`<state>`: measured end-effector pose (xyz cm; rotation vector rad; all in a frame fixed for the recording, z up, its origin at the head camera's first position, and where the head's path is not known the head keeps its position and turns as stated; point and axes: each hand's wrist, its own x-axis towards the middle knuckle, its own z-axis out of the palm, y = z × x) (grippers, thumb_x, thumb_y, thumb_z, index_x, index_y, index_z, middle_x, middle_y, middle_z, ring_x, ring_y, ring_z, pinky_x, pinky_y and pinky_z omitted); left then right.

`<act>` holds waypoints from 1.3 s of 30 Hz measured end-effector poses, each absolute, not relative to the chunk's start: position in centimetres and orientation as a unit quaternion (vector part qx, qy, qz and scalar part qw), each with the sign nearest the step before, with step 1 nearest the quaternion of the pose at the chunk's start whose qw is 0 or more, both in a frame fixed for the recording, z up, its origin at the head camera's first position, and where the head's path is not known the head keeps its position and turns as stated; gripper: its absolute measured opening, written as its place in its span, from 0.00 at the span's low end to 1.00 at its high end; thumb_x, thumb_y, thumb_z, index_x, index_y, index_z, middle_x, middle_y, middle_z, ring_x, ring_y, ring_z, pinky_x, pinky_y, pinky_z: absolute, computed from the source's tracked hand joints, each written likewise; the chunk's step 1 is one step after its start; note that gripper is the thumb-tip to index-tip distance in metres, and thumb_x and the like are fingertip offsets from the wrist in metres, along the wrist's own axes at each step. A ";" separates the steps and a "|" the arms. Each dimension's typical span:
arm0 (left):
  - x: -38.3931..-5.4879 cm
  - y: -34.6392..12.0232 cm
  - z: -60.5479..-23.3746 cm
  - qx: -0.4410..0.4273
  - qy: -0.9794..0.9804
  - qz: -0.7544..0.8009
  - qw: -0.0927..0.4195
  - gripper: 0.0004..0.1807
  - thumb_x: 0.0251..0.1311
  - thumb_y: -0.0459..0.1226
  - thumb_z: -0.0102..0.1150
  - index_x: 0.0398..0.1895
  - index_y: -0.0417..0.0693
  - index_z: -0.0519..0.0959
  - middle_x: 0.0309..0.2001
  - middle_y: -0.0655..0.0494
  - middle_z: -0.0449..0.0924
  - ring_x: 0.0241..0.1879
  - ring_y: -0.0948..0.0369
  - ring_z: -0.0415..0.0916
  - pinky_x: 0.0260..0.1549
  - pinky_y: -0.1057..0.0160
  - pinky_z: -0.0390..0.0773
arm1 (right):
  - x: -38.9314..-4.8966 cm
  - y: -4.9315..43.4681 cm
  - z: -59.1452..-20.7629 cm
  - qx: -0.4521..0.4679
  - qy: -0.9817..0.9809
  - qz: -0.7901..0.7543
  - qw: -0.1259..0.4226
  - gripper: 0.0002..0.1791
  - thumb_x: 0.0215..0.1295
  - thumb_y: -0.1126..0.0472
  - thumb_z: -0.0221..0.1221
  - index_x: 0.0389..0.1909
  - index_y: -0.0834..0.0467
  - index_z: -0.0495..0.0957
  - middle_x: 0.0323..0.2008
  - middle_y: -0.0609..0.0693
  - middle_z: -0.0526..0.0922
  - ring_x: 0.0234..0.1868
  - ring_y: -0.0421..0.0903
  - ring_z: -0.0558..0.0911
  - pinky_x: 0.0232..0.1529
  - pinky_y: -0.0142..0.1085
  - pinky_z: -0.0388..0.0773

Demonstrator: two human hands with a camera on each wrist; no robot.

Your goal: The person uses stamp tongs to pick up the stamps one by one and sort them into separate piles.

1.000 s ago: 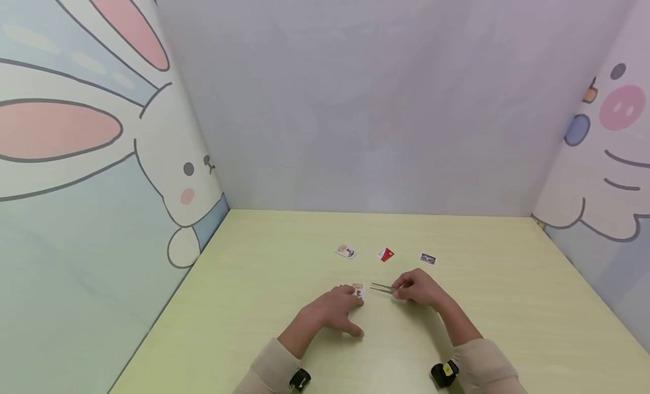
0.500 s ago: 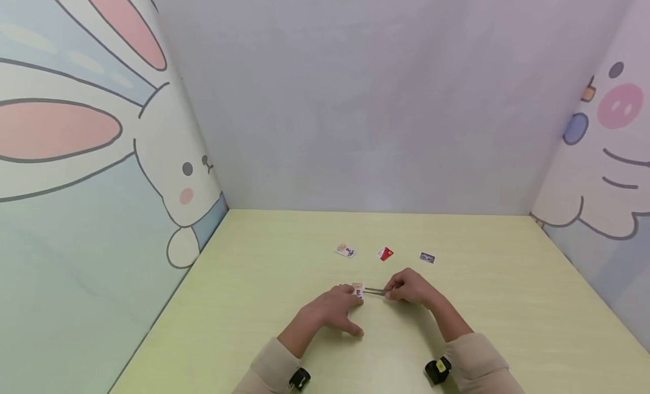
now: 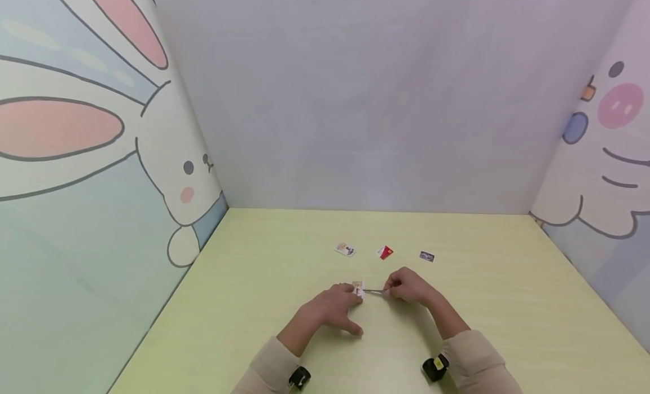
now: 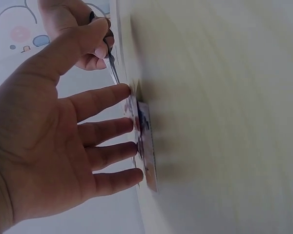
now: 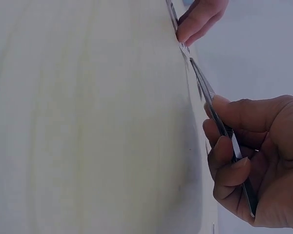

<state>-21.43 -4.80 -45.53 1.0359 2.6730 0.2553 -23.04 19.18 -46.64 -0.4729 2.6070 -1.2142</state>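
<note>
Grips tweezers [image 3: 374, 291] with the right hand [image 3: 410, 287] at a card [image 3: 358, 287] on the table [image 3: 264, 253], apparently not yet lifted, and rests the left hand [image 3: 335, 306] there, fingers straight, with more cards [image 3: 387, 252] in 3 places beyond.

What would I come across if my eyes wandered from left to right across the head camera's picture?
Rabbit cartoon → left hand → tweezers → right hand → right-wall cartoon with a pink oval.
</note>
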 end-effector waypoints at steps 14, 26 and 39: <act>-20.7 -5.0 -45.1 0.362 0.919 0.100 0.115 0.35 0.43 0.59 0.67 0.55 0.55 0.77 0.58 0.56 0.70 0.58 0.57 0.64 0.52 0.58 0.68 | -22.2 20.6 -46.7 -0.151 0.872 -0.456 0.096 0.03 0.58 0.70 0.59 0.31 0.66 0.80 0.20 0.48 0.73 0.21 0.42 0.67 0.19 0.33 0.65; -20.0 -5.5 -44.9 0.341 0.925 0.120 0.116 0.32 0.47 0.56 0.66 0.56 0.56 0.76 0.60 0.52 0.67 0.57 0.56 0.68 0.49 0.55 0.71 | -21.6 21.3 -46.3 -0.135 0.870 -0.465 0.091 0.04 0.57 0.71 0.57 0.32 0.66 0.80 0.20 0.49 0.73 0.21 0.43 0.68 0.20 0.34 0.66; -19.9 -6.8 -44.6 0.351 0.916 0.161 0.107 0.28 0.50 0.53 0.65 0.55 0.54 0.77 0.54 0.56 0.72 0.49 0.61 0.70 0.44 0.60 0.74 | -22.4 21.3 -46.3 -0.130 0.863 -0.482 0.072 0.04 0.59 0.71 0.57 0.33 0.68 0.80 0.21 0.49 0.73 0.20 0.43 0.68 0.20 0.33 0.66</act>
